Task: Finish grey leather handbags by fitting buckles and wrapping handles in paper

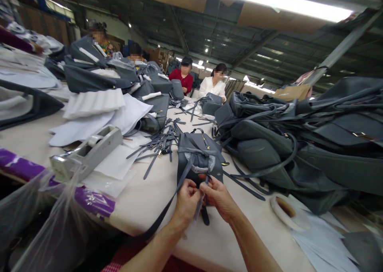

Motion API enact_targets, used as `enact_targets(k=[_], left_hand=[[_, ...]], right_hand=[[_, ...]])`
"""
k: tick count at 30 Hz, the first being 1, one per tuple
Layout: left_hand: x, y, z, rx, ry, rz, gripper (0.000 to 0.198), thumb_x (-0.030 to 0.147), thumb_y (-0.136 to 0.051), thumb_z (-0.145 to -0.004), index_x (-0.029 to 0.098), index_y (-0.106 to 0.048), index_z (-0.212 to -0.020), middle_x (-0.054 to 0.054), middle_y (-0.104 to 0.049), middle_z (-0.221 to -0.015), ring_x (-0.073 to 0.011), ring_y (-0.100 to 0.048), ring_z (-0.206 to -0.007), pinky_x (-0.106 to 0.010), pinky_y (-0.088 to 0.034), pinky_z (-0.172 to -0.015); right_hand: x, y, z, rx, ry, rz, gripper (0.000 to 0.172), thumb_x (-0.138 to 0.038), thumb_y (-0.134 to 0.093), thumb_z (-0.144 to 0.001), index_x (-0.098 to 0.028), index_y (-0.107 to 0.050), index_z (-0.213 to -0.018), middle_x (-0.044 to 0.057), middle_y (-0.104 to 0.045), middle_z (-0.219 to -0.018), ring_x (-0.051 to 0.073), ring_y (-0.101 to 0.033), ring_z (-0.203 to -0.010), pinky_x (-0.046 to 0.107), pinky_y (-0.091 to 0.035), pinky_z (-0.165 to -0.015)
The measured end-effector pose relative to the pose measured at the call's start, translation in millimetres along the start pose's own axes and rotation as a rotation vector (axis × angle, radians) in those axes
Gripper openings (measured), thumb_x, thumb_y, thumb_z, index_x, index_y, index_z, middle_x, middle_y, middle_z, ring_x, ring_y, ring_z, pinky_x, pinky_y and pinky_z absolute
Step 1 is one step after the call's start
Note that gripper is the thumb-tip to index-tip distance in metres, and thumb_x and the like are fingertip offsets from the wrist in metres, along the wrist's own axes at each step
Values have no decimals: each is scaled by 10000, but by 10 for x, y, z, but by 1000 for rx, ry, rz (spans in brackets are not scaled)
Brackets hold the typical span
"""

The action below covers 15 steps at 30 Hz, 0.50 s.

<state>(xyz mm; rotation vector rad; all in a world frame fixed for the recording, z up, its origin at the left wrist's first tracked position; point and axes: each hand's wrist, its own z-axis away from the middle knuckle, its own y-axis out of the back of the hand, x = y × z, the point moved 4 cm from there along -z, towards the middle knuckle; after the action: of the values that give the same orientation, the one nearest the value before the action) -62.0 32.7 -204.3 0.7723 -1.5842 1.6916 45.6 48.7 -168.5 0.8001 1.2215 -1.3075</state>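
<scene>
A dark grey leather bag [196,144] lies on the pale worktable in front of me, with a gold zip on top and clear plastic around its handle [203,164]. Just at its near edge, my left hand [189,200] and my right hand [218,196] meet with fingers pinched. Between them is a narrow strap [206,179], and a strip of thin clear plastic [197,214] hangs below. A dark strap end [205,217] shows under my right hand. A longer shoulder strap [169,206] runs from the bag past my left wrist toward the table edge.
Loose buckled straps [166,140] lie beyond the bag. A tape dispenser [86,152] stands left near white foam sheets [94,103]. Piled bags [269,144] crowd the right, with a tape roll [289,212] nearer. Several people sit farther back, one in a red top [182,80].
</scene>
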Motion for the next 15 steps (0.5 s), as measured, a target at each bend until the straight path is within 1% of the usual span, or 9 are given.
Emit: enact_targets(k=[1,3,5,8,11,13,15], left_hand=[[-1,7,5,3,26,31,391,318,-730,-649,225,-397,-834,66,-589,-540,-105,-548,-450,-189,-390,-454],[-18,14,13,-12,112,102,391,281,-732,-624,215,-414,-843,40,-626,-581,-107,-565,-473,-184,-382,-460],[-37,8,22,-50,223,172,382,230,-742,-599,198,-444,-837,12,-644,-604,-106,-574,-496,-178,-379,-468],[-37,-21,36,-127,389,263,324,164,-754,-603,161,-502,-807,-8,-626,-595,-82,-549,-490,-162,-363,-467],[-2,-44,50,-187,495,305,257,120,-733,-647,123,-568,-844,-10,-607,-603,-58,-530,-480,-146,-363,-474],[9,-52,64,-215,546,323,245,67,-704,-653,117,-592,-865,-14,-613,-618,-56,-535,-481,-143,-370,-478],[5,-55,79,-230,583,332,239,13,-672,-636,120,-593,-835,-28,-632,-635,-61,-544,-483,-143,-371,-474]], right_hand=[[12,17,-2,-8,3,8,539,-406,-866,-602,-219,-624,-1047,-38,-651,-759,51,-434,-457,207,-417,-466],[40,63,-3,-34,15,2,539,-393,-879,-599,-207,-651,-1051,1,-706,-880,33,-434,-454,222,-454,-492],[78,115,-3,-56,26,-33,529,-388,-875,-624,-216,-672,-1081,29,-728,-985,11,-421,-446,209,-451,-493],[158,168,-8,-63,15,-137,512,-352,-877,-641,-243,-684,-1102,41,-746,-1020,5,-438,-449,188,-437,-484],[231,169,-30,-71,-1,-249,497,-337,-879,-641,-257,-678,-1089,25,-761,-940,23,-473,-456,178,-426,-468],[264,151,-60,-74,-8,-274,475,-352,-888,-620,-249,-675,-1031,-7,-744,-804,23,-460,-428,152,-366,-415],[283,118,-95,-71,-15,-258,437,-376,-905,-580,-224,-665,-912,-44,-684,-660,11,-401,-377,133,-283,-369]])
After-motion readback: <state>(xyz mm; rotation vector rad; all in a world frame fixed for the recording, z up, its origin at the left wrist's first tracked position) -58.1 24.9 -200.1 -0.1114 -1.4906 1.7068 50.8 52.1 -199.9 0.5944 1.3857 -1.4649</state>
